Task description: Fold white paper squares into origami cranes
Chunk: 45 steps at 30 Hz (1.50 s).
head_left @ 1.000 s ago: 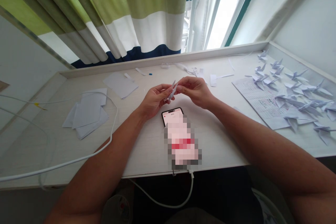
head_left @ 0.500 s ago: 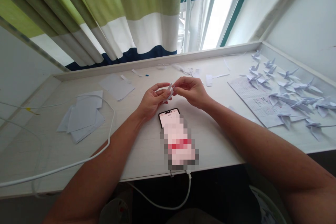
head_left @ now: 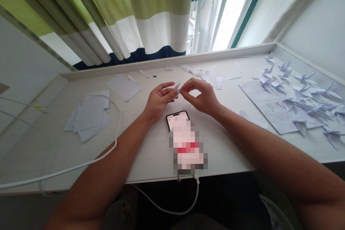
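Above the middle of the white desk, a small folded paper crane (head_left: 177,87) with a thin point sticking up is held between both hands. My left hand (head_left: 159,100) pinches its body between thumb and fingers, the upper finger stretched out above it. With thumb and forefinger together, my right hand (head_left: 201,94) grips its right-hand tip. The fingers hide much of the paper. Just below the hands lies a phone (head_left: 183,115) with a lit screen, partly blurred out. Many finished paper cranes (head_left: 303,111) stand at the right, some on a written sheet (head_left: 265,100).
Blank paper sheets (head_left: 90,113) lie in a loose pile at the left, with another sheet (head_left: 125,87) behind. Paper scraps (head_left: 219,82) lie along the back of the desk (head_left: 145,151). A white cable (head_left: 81,167) loops over the left forearm. A curtain (head_left: 121,7) hangs behind.
The whole view has shifted slightly, so things sit a little further right. My right fingers have closed in on the crane's tip; my left hand keeps its hold.
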{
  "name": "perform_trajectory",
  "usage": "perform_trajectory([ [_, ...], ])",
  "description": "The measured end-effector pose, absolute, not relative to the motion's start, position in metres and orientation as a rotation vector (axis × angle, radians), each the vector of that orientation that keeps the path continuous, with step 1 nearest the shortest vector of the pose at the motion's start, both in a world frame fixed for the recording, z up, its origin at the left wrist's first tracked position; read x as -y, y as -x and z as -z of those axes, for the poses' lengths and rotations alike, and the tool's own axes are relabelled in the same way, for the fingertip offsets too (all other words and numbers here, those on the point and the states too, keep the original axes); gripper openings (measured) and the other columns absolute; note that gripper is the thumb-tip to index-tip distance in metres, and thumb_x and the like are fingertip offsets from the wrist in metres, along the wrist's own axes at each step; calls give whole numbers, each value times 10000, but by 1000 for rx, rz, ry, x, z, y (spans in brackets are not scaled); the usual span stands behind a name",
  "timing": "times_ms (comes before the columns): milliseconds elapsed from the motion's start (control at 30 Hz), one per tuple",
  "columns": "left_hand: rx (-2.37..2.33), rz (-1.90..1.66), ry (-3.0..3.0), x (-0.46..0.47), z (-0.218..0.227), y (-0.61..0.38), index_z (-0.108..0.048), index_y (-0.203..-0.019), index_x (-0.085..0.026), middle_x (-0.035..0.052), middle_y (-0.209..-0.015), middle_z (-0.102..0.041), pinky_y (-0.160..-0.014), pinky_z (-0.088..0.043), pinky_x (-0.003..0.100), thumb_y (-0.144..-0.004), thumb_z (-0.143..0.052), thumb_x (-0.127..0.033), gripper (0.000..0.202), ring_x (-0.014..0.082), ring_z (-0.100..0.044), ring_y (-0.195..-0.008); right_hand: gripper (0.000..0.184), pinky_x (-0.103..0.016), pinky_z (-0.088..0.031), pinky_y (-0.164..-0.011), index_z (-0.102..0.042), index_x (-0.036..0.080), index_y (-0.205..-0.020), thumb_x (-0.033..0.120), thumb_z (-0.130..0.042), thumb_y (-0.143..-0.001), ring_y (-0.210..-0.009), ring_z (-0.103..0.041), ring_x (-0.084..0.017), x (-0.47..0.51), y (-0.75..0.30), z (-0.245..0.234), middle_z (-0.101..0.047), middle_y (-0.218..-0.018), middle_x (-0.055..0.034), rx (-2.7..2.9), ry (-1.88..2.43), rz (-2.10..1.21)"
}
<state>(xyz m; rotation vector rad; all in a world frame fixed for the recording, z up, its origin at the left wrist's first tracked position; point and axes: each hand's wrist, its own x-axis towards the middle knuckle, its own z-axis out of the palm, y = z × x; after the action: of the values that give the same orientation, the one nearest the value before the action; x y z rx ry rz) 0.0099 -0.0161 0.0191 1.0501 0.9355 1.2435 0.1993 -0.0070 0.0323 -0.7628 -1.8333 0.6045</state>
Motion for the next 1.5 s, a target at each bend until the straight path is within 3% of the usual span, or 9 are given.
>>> perform_trajectory([
  [433,-925,-1343,-1045,16,-17,-12,-722,-1092,-199,16,-847,-794,-809,-517,304,-628,-969,-389,559,147,-719,-787,66,-405,-603,-813,-750,248,-896,267,-692,-922,-851,-692,-200,3,-197,-29,-748,-920,-38,1857,680,-614],
  [667,-974,-1388,-1041,16,-20,-12,-720,-1126,-199,33,-894,-808,-873,-522,336,-631,-967,-404,590,171,-742,-843,113,-433,-599,-925,-799,259,-907,308,-703,-938,-964,-743,-226,7,-195,-30,-792,-1041,-47,1818,723,-680],
  [967,-942,-1461,-1019,17,-21,-15,-746,-1061,-193,46,-899,-818,-894,-540,350,-621,-973,-367,525,177,-750,-842,124,-396,-643,-843,-763,211,-919,332,-738,-907,-885,-728,-196,5,-192,-26,-777,-927,-40,1765,757,-666],
  [1500,-944,-1437,-1078,18,-21,-15,-749,-1087,-189,37,-868,-813,-868,-525,341,-632,-964,-326,522,167,-732,-813,261,-351,-562,-779,-739,181,-808,431,-807,-828,-773,-663,-171,-1,-191,-24,-740,-801,-32,1621,790,-1059],
])
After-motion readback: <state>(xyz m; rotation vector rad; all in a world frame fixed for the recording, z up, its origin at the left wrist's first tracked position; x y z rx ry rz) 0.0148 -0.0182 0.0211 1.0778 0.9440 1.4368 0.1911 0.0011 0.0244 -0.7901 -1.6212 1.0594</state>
